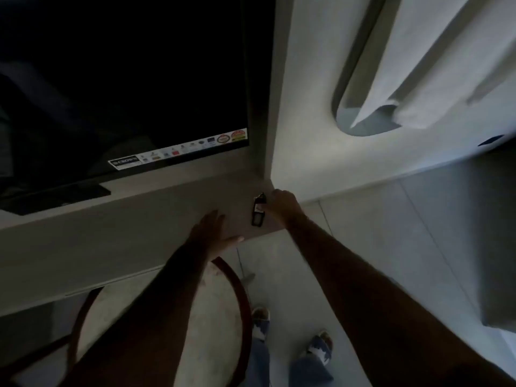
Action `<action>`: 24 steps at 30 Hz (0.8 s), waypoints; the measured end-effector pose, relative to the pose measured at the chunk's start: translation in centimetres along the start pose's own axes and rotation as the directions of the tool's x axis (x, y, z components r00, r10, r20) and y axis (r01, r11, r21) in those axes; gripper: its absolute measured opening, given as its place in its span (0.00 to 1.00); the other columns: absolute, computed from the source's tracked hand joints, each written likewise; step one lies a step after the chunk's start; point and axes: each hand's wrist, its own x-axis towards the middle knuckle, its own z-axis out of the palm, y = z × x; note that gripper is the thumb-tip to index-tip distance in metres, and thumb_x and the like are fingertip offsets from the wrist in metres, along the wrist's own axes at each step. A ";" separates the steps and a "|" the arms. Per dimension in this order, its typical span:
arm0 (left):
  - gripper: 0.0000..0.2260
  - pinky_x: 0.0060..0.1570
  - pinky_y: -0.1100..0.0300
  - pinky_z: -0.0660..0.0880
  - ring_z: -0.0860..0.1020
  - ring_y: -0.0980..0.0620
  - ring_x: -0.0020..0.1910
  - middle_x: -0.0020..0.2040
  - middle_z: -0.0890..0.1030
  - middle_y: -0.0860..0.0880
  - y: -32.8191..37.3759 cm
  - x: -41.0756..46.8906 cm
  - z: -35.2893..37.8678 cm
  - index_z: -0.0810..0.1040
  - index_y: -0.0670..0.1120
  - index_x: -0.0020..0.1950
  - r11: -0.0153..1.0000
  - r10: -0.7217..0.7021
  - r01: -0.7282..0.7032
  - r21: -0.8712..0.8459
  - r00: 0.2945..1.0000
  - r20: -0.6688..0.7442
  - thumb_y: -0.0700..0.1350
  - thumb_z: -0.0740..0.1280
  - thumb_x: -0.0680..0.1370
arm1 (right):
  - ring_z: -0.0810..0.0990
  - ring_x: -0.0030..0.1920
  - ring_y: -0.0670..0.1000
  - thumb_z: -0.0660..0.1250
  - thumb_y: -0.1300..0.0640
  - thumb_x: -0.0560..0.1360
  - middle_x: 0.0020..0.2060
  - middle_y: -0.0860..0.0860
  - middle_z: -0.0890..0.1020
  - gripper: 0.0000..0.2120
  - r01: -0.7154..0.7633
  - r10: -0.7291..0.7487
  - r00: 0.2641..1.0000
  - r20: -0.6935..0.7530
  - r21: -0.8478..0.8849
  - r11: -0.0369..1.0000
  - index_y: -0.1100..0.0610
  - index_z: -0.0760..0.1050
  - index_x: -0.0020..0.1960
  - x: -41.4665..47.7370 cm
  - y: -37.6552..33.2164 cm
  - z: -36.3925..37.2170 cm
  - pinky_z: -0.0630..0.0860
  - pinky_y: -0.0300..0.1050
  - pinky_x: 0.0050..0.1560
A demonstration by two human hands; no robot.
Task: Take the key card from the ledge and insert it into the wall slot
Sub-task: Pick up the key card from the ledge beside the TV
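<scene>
The room is dim. A small dark key card with a black frame (257, 212) lies on the grey ledge (139, 241), near the ledge's right end by the wall corner. My right hand (280, 205) touches the card's right side, fingers curled around its upper part; the grip itself is hard to make out. My left hand (215, 233) rests flat on the ledge's front edge, fingers spread, a little left of the card. No wall slot shows in the head view.
A dark television (125, 88) with a sticker strip stands on the ledge at left. A white wall (321, 149) rises at right, with a towel (435, 65) hanging. Below are a round table with a dark red rim (240, 289), the tiled floor and my feet.
</scene>
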 end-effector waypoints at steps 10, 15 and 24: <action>0.40 0.77 0.45 0.58 0.52 0.45 0.81 0.83 0.51 0.46 -1.9 0.7 0.3 0.57 0.47 0.80 0.996 0.083 -0.082 0.043 0.996 -0.023 0.68 0.62 0.76 | 0.82 0.56 0.61 0.70 0.56 0.73 0.55 0.61 0.83 0.12 -0.195 0.227 0.964 -0.140 0.212 0.958 0.61 0.80 0.55 1.0 -3.0 2.1 0.79 0.48 0.52; 0.42 0.78 0.45 0.55 0.51 0.45 0.81 0.83 0.51 0.46 -1.5 1.3 0.4 0.57 0.47 0.80 0.999 0.019 -0.019 -0.036 1.000 0.013 0.70 0.62 0.75 | 0.83 0.58 0.59 0.75 0.48 0.71 0.56 0.58 0.85 0.20 -0.260 0.274 0.962 -0.018 0.259 0.930 0.61 0.83 0.56 1.1 -1.7 1.2 0.79 0.47 0.60; 0.39 0.74 0.46 0.63 0.63 0.42 0.77 0.77 0.66 0.42 5.0 0.9 -2.9 0.66 0.44 0.76 0.987 0.139 -0.142 -0.070 0.989 -0.051 0.69 0.64 0.74 | 0.81 0.45 0.55 0.78 0.64 0.68 0.42 0.58 0.82 0.08 -0.174 0.294 0.955 -0.028 0.750 0.639 0.56 0.80 0.38 -3.4 1.9 -4.5 0.82 0.57 0.54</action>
